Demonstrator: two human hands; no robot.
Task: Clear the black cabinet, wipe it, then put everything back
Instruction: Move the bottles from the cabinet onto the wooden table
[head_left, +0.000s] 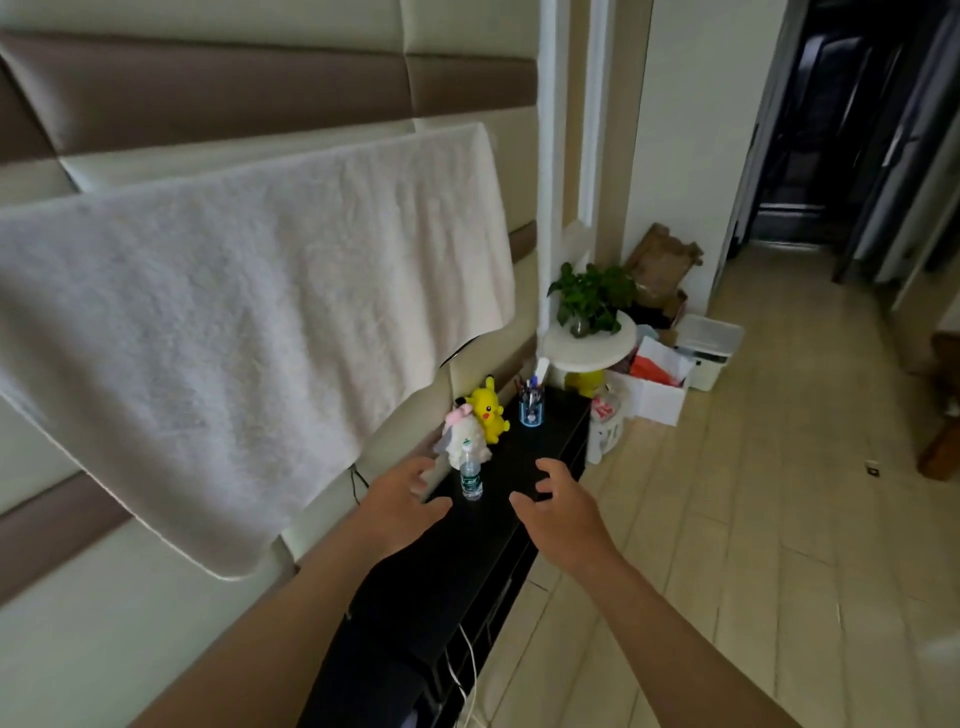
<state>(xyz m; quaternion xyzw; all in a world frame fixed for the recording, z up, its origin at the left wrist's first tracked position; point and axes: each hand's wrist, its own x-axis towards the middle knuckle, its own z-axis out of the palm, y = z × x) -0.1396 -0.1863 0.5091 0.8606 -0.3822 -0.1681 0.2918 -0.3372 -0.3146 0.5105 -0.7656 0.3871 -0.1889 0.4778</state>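
Observation:
A long black cabinet (540, 452) runs along the wall. On its top stand a small clear water bottle (470, 474), a white plush toy with a pink bow (464, 432), a yellow plush toy (488, 410) and a blue pen holder (532, 406) full of pens. My left hand (402, 501) hovers over the cabinet just left of the bottle, fingers loosely spread, holding nothing. To the bottle's right, my right hand (558, 501) is also held out with relaxed, slightly curled fingers and is empty.
A white fluffy cloth (249, 322) hangs on the padded wall above the cabinet. Beyond the cabinet's far end stand a potted plant (592, 299) on a round white stand (589, 347), boxes, bags and a white bin (707, 353). White cables (467, 670) hang at the near front.

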